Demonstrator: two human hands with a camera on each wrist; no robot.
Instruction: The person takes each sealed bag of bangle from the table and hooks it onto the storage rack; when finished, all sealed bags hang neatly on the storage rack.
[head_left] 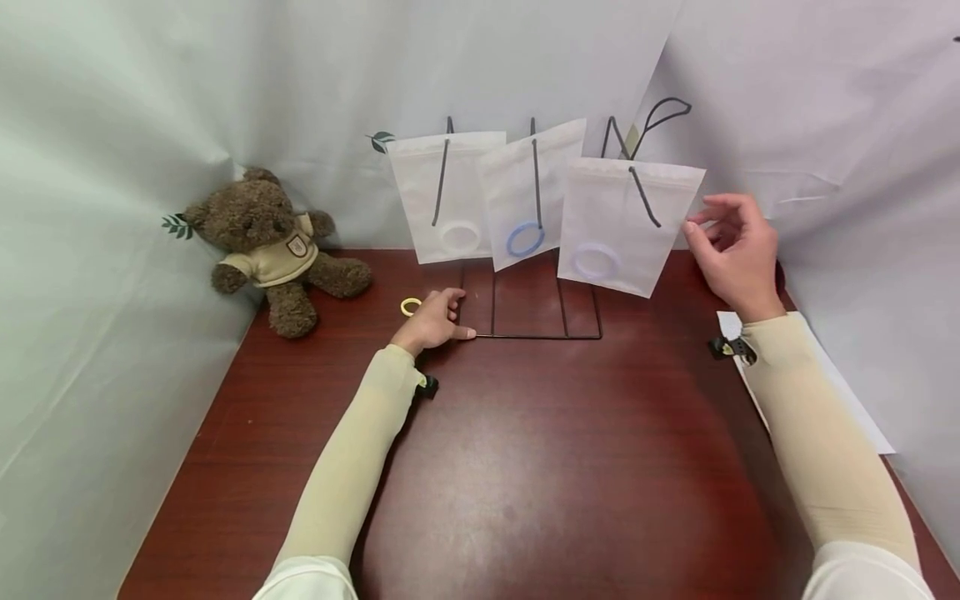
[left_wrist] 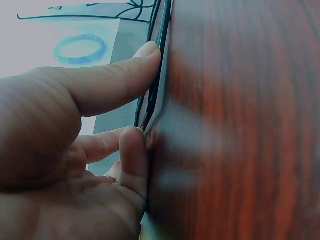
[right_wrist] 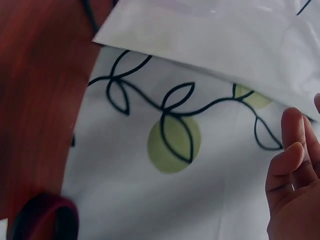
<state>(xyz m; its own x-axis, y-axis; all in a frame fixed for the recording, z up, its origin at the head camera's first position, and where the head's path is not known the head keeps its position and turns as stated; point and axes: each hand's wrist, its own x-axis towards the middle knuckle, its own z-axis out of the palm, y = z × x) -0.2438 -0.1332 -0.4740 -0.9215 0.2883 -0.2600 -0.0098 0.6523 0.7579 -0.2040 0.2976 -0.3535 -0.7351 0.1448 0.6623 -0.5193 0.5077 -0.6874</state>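
Observation:
A black wire display rack [head_left: 540, 337] stands at the back of the table. My left hand [head_left: 433, 321] holds its front left base corner, the thumb pressing on the thin wire [left_wrist: 159, 75]. Three whitish translucent zip bags hang from the rack's hooks. Through them show a white ring in the left bag [head_left: 420, 192], a blue ring in the middle bag [head_left: 517, 183] and a lavender ring in the right bag [head_left: 637, 217]. Beside that right bag's edge, my right hand [head_left: 742, 254] is raised with loosely bent fingers, gripping nothing. A yellow ring [head_left: 408, 306] lies left of my left hand.
At the back left a brown teddy bear [head_left: 258, 225] in a beige shirt sits against the white cloth wall. White paper [head_left: 840, 392] lies under my right forearm. A dark red and black ring [right_wrist: 47, 217] lies at the table's back right.

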